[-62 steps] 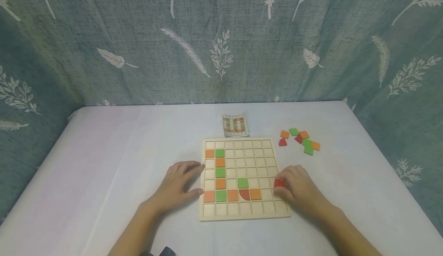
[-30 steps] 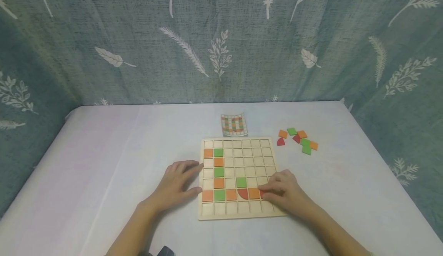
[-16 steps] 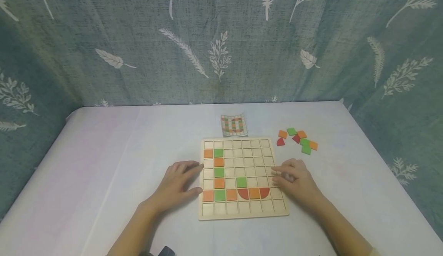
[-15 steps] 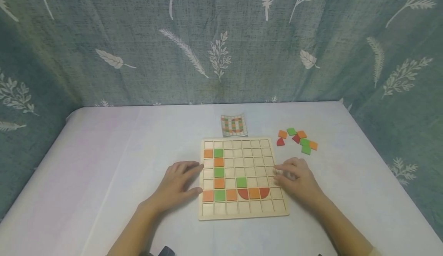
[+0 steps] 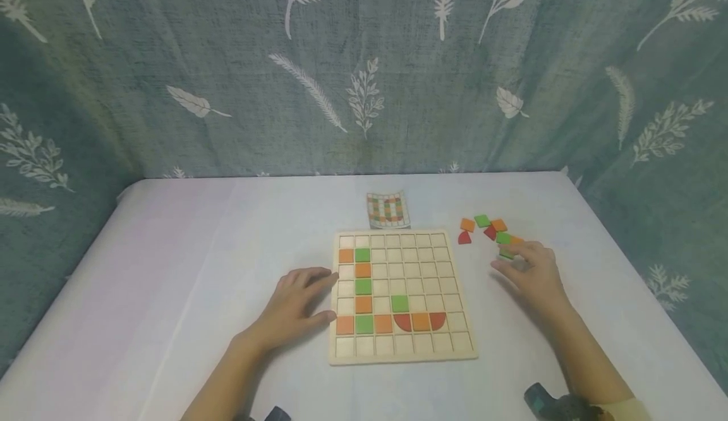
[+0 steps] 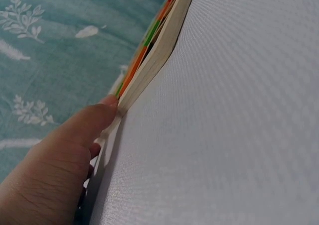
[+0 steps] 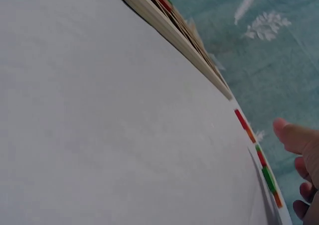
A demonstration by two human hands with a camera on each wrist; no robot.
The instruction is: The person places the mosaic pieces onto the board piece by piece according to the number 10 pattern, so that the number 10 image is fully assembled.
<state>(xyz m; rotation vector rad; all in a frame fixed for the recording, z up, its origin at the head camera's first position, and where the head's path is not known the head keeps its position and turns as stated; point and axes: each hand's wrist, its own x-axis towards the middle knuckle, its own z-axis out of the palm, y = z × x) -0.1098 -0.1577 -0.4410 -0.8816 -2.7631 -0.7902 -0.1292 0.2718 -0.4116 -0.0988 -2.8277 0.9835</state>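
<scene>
In the head view a wooden grid board (image 5: 415,349) lies on the table, with orange, green and red tiles set in some of its cells. Two red quarter-round tiles (image 5: 437,321) flank an orange square tile (image 5: 421,322) in the second row from the front. My left hand (image 5: 298,304) rests at the board's left edge, thumb and forefinger touching it. My right hand (image 5: 534,275) reaches over loose tiles right of the board, thumb and forefinger apart around a green tile (image 5: 505,254), partly covered by the fingers. The right wrist view shows the thumb (image 7: 294,135) clear of the tiles.
A small pattern card (image 5: 388,211) stands behind the board. Several loose tiles, among them a red quarter-round (image 5: 464,237) and an orange square (image 5: 467,225), lie to the right on the white tablecloth (image 5: 227,237). A patterned curtain (image 5: 364,73) hangs behind the table.
My right hand brought a red quarter-round tile onto the board, set it right of the orange square and let go. It then moved right and away to the loose tiles. The left hand stays put.
</scene>
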